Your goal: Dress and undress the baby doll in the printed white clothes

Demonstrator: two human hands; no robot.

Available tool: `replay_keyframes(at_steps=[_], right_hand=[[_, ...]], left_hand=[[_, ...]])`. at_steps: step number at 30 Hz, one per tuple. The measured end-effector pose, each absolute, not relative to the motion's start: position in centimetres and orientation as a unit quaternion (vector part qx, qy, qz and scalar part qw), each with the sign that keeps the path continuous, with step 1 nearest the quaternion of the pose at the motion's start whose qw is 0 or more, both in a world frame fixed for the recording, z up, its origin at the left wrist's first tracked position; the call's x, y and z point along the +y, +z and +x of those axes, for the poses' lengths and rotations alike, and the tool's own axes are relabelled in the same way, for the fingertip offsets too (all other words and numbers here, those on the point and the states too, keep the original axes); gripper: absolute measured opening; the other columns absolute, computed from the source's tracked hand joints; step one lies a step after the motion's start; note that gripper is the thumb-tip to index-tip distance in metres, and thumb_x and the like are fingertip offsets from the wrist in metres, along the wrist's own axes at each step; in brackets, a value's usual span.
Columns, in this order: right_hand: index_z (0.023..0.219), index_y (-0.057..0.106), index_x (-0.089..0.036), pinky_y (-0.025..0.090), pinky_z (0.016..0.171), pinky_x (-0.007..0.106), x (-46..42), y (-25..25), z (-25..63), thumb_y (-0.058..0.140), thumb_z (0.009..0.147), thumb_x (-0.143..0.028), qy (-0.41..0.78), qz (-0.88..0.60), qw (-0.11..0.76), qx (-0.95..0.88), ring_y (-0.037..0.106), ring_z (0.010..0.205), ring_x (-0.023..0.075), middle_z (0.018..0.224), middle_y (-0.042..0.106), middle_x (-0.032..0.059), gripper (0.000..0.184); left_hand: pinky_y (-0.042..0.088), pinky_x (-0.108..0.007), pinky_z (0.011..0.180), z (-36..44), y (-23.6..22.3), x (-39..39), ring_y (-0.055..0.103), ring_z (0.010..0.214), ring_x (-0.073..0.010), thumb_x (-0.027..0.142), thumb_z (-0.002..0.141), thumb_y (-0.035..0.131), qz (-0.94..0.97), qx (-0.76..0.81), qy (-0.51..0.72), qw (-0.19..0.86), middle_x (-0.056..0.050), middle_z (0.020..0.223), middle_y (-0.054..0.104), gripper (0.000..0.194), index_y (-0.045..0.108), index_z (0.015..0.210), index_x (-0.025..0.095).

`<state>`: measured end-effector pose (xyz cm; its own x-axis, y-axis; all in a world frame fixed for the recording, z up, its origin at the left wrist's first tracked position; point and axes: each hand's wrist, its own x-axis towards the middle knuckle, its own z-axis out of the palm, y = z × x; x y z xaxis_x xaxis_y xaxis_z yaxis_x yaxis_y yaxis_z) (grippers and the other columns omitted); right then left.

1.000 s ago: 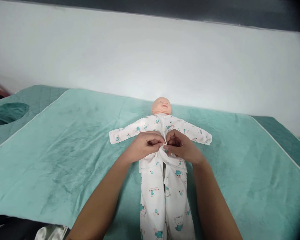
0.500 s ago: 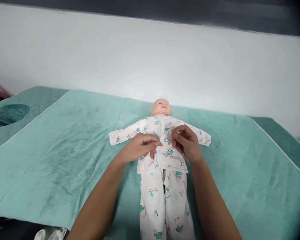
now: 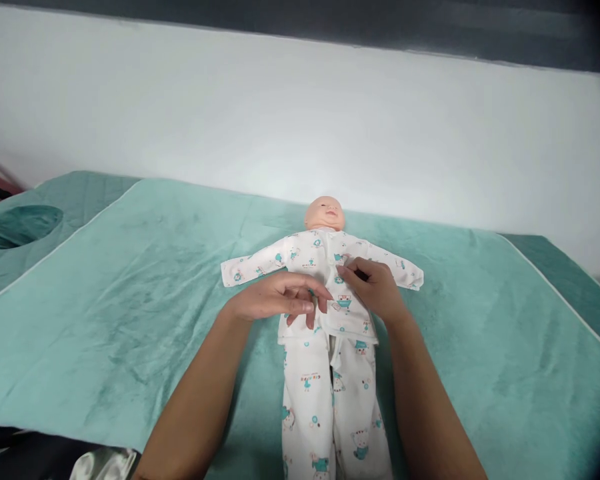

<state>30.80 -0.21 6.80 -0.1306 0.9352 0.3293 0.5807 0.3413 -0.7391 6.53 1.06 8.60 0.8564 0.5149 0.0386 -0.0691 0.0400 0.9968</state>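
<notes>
Now L hand (image 3: 280, 297), fingers loose, & R hand (image 3: 375, 287) over doll's (image 3: 324, 214) shirt (image 3: 350, 323).

Has a bare left hand (image 3: 285, 295) and a bare right hand (image 3: 377, 283), with slender fingers (image 3: 320, 289). Continues into smooth, uncovered forearms (image 3: 197, 390), narrow at the wrists (image 3: 237, 312) and thicker toward the lower edge of view.

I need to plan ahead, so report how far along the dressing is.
The jacket looks on the doll, sleeves spread; trousers extend below its hem. In hand: its front, right hand near the upper closure, left hand over the lower. Perhaps left: closing the front, though its fastening is unclear.
</notes>
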Motion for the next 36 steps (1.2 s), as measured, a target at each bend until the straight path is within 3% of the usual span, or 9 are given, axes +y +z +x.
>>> replay_keyframes(at_steps=[6, 10, 13, 17, 20, 24, 29, 33, 36], right_hand=[[0.062, 0.043, -0.02, 0.026, 0.055, 0.027, -3.6, 6.6, 31.1, 0.058, 0.094, -0.038, 0.182, -0.509, 0.345, -0.768, 0.038, 0.054, 0.0104, 0.056, 0.042, -0.005, 0.039], [0.073, 0.045, -0.021, 0.033, 0.06, 0.028, -8.0, 4.3, 31.9, 0.064, 0.091, -0.04, 0.182, -0.475, 0.369, -0.778, 0.044, 0.065, 0.0138, 0.072, 0.049, -0.0016, 0.031], [0.09, 0.052, -0.022, 0.042, 0.066, 0.03, -11.0, 2.1, 32.3, 0.068, 0.088, -0.04, 0.183, -0.48, 0.409, -0.754, 0.051, 0.074, 0.0164, 0.091, 0.055, 0.0032, 0.023], [0.104, 0.058, -0.023, 0.047, 0.084, 0.037, -12.6, 0.7, 32.1, 0.06, 0.093, -0.034, 0.134, -0.517, 0.5, -0.681, 0.056, 0.099, 0.0231, 0.108, 0.056, 0.0089, 0.015], [0.092, 0.059, -0.023, 0.047, 0.08, 0.036, -12.4, 1.0, 32.1, 0.055, 0.095, -0.034, 0.182, -0.51, 0.518, -0.662, 0.057, 0.091, 0.0211, 0.097, 0.058, 0.0058, 0.012], [0.077, 0.053, -0.023, 0.045, 0.076, 0.035, -12.6, 1.5, 32.8, 0.054, 0.095, -0.035, 0.22, -0.49, 0.541, -0.647, 0.054, 0.08, 0.0189, 0.081, 0.055, 0.0011, 0.021], [0.072, 0.054, -0.022, 0.044, 0.072, 0.034, -13.4, 1.6, 33.0, 0.056, 0.094, -0.035, 0.254, -0.443, 0.499, -0.7, 0.055, 0.076, 0.019, 0.077, 0.056, 0.0014, 0.025], [0.067, 0.053, -0.022, 0.042, 0.068, 0.033, -12.5, 2.3, 32.7, 0.051, 0.097, -0.036, 0.226, -0.471, 0.514, -0.681, 0.053, 0.07, 0.0183, 0.07, 0.055, 0.0009, 0.033], [0.079, 0.06, -0.023, 0.045, 0.077, 0.035, -9.6, 4.1, 32.1, 0.051, 0.096, -0.036, 0.168, -0.495, 0.534, -0.664, 0.057, 0.08, 0.0202, 0.081, 0.06, 0.0027, 0.023]], left_hand=[[0.034, -0.018, 0.037, 5.9, 6.2, 0.5, 0.069, 0.059, -0.0168, 0.037, 0.087, 0.066, 0.619, 0.173, 0.243, 0.726, -0.009, 0.082, 0.067, 0.029, 0.069, 0.104, 0.014], [0.029, -0.018, 0.036, 5.2, 3.8, -1.5, 0.056, 0.043, -0.0085, 0.04, 0.084, 0.07, 0.56, 0.263, 0.354, 0.701, 0.0, 0.07, 0.06, 0.032, 0.064, 0.102, 0.015], [0.034, -0.018, 0.043, 5.1, 2.6, -3.8, 0.05, 0.046, -0.0043, 0.034, 0.076, 0.078, 0.547, 0.357, 0.421, 0.63, 0.005, 0.075, 0.056, 0.038, 0.061, 0.105, 0.018], [0.039, -0.02, 0.056, 5.4, 1.7, -6.4, 0.049, 0.056, -0.0066, 0.036, 0.074, 0.079, 0.56, 0.43, 0.426, 0.566, 0.006, 0.07, 0.052, 0.032, 0.059, 0.092, 0.018], [0.034, -0.021, 0.056, 5.4, 1.4, -7.1, 0.047, 0.057, -0.0084, 0.042, 0.078, 0.074, 0.569, 0.46, 0.41, 0.544, 0.004, 0.061, 0.051, 0.03, 0.06, 0.078, 0.016], [0.025, -0.023, 0.051, 5.0, 1.3, -7.2, 0.041, 0.053, -0.0083, 0.046, 0.075, 0.075, 0.537, 0.437, 0.423, 0.585, 0.002, 0.056, 0.051, 0.037, 0.058, 0.066, 0.014], [0.018, -0.021, 0.047, 4.3, 1.0, -7.0, 0.035, 0.048, -0.0055, 0.04, 0.07, 0.08, 0.49, 0.376, 0.428, 0.66, 0.003, 0.051, 0.044, 0.039, 0.054, 0.06, 0.013], [0.021, -0.02, 0.045, 4.0, 1.1, -6.3, 0.033, 0.046, -0.0047, 0.045, 0.072, 0.075, 0.471, 0.346, 0.446, 0.678, 0.004, 0.057, 0.039, 0.042, 0.049, 0.061, 0.015], [0.022, -0.019, 0.043, 3.7, 1.2, -5.6, 0.031, 0.048, -0.0044, 0.041, 0.079, 0.069, 0.418, 0.303, 0.467, 0.718, 0.005, 0.062, 0.033, 0.037, 0.046, 0.066, 0.015]])
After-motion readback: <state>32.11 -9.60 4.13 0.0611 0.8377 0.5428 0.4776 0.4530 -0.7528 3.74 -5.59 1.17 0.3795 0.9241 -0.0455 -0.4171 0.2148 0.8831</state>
